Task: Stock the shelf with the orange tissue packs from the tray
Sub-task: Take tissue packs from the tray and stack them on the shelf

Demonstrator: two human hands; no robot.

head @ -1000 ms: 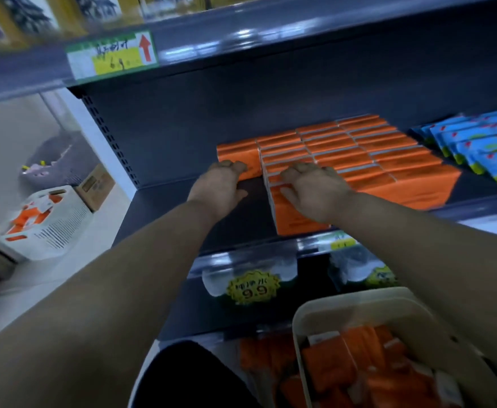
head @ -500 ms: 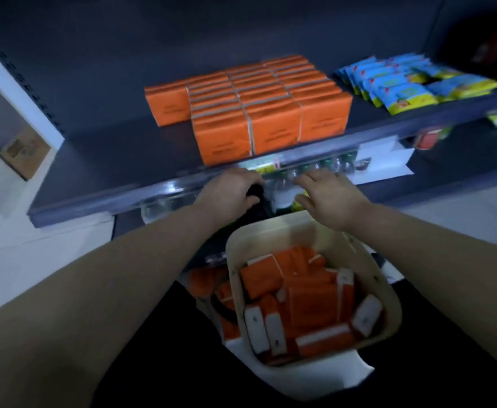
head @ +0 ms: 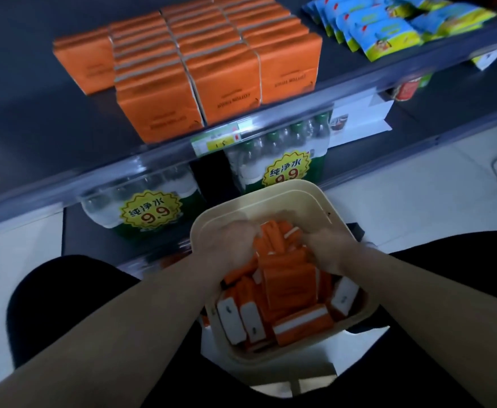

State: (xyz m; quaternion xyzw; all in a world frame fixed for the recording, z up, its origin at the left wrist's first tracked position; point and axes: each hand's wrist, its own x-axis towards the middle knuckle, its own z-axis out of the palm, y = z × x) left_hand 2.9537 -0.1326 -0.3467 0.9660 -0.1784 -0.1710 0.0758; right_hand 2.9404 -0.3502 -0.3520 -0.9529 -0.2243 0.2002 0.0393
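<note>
Orange tissue packs [head: 276, 241] at 12 o'clock in tray [head: 270, 201]: left hand [head: 235, 245], right hand [head: 326, 254], down from shelf [head: 35, 119], clutch next bundle.

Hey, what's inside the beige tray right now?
Loose orange tissue packs fill the tray, with the left hand and right hand among those at its far end. Whatever lies beneath the top packs and hands is covered.

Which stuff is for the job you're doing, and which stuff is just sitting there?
For the job: orange tissue packs in the tray, shelf, stacked packs, left hand, right hand.
Just sitting there: blue bags, bottled water packs, price label.
</note>
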